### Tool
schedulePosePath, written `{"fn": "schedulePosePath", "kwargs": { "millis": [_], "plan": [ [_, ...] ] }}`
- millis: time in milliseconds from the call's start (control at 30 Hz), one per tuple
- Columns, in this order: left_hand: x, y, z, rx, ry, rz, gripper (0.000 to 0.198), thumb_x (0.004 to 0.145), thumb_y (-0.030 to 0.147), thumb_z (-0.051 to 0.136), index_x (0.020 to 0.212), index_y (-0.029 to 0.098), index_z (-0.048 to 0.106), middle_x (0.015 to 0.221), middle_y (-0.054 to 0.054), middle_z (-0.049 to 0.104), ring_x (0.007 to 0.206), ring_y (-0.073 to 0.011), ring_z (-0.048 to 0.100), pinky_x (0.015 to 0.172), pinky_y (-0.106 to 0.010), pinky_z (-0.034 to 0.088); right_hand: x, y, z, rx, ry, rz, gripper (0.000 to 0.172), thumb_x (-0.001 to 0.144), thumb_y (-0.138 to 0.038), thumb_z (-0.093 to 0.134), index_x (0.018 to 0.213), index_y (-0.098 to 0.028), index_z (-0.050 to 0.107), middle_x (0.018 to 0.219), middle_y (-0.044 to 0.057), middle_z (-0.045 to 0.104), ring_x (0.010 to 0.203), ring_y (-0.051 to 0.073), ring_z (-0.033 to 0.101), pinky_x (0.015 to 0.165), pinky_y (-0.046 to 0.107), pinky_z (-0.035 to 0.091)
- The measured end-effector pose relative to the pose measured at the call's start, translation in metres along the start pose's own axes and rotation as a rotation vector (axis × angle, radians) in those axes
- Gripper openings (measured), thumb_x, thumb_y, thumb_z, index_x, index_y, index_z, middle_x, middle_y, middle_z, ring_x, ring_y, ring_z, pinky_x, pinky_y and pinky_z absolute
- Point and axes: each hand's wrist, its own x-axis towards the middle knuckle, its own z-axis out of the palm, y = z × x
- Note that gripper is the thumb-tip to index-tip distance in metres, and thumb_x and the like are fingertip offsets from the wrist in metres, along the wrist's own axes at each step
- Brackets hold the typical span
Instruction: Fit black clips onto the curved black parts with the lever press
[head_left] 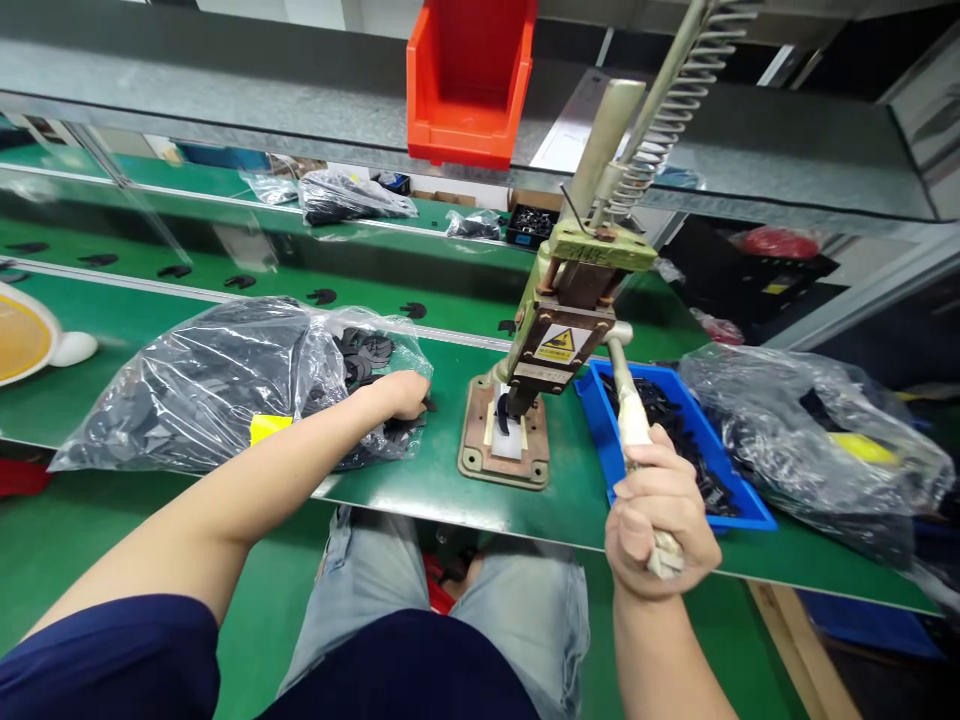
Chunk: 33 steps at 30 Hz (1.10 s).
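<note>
My right hand [660, 510] is wrapped around the tape-covered lever handle [634, 415] of a green hand press [566, 310]. Beneath the press head, a curved black piece [504, 412] sits on the light plate [507, 440] of the press base. My left hand [405, 394] is at the mouth of a clear plastic bag [217, 370] full of flat black pieces [366, 350]. Its fingers are curled, and the dark edge of one piece shows at the fingertips; the rest of the grip is hidden.
Right of the press, a blue tray [739, 500] holds black parts, beside another plastic bag [817, 440]. Black pieces [322, 297] lie in a row on the green strip behind. A red bin [469, 140] hangs over the shelf edge [300, 135]. A white round object [73, 348] is at far left.
</note>
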Motion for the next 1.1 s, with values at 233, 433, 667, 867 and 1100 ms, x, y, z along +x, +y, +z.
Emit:
{"fn": "schedulePosePath", "kwargs": {
  "millis": [233, 433, 667, 867, 1100],
  "plan": [
    [-0.004, -0.005, 0.003, -0.057, 0.008, 0.091, 0.036, 0.077, 0.039, 0.082, 0.107, 0.018, 0.081, 0.113, -0.018, 0.079, 0.107, -0.0338, 0.074, 0.092, -0.035, 0.055, -0.002, 0.004, 0.001, -0.001, 0.023, -0.017, 0.022, 0.087, -0.027, 0.067, 0.067, -0.023, 0.059, 0.071, -0.001, 0.064, 0.091, 0.023, 0.072, 0.109, 0.068, 0.054],
    [-0.003, -0.001, 0.004, -0.123, 0.048, 0.072, 0.033, 0.074, 0.025, 0.08, 0.105, 0.015, 0.078, 0.102, -0.02, 0.08, 0.099, -0.0344, 0.075, 0.087, -0.035, 0.055, -0.003, 0.004, 0.001, -0.024, 0.026, -0.029, 0.024, 0.089, -0.029, 0.066, 0.068, -0.023, 0.058, 0.072, -0.001, 0.064, 0.091, 0.023, 0.07, 0.111, 0.067, 0.054],
    [0.002, -0.002, 0.015, -0.085, 0.15, 0.136, 0.035, 0.094, 0.024, 0.059, 0.126, 0.016, 0.07, 0.109, -0.02, 0.077, 0.102, -0.0329, 0.074, 0.09, -0.038, 0.054, -0.003, 0.004, -0.001, -0.008, 0.001, -0.025, 0.022, 0.087, -0.023, 0.066, 0.066, -0.022, 0.058, 0.073, -0.002, 0.064, 0.091, 0.023, 0.072, 0.111, 0.066, 0.054],
    [-0.004, 0.0, 0.016, -0.143, 0.329, 0.244, 0.039, 0.104, 0.031, 0.044, 0.136, 0.024, 0.066, 0.12, -0.013, 0.07, 0.105, -0.0275, 0.071, 0.092, -0.035, 0.052, -0.003, 0.004, 0.0, -0.021, 0.012, -0.03, 0.024, 0.088, -0.025, 0.065, 0.065, -0.022, 0.057, 0.072, -0.001, 0.064, 0.091, 0.023, 0.071, 0.11, 0.069, 0.054],
    [-0.013, 0.037, 0.022, -0.49, 0.345, 0.223, 0.025, 0.093, 0.034, 0.067, 0.116, 0.023, 0.066, 0.094, -0.005, 0.075, 0.09, -0.0253, 0.072, 0.078, -0.031, 0.051, -0.002, 0.004, 0.004, -0.028, 0.038, -0.026, 0.025, 0.088, -0.026, 0.066, 0.064, -0.022, 0.058, 0.071, -0.001, 0.064, 0.088, 0.023, 0.071, 0.109, 0.068, 0.054]
  ]
}}
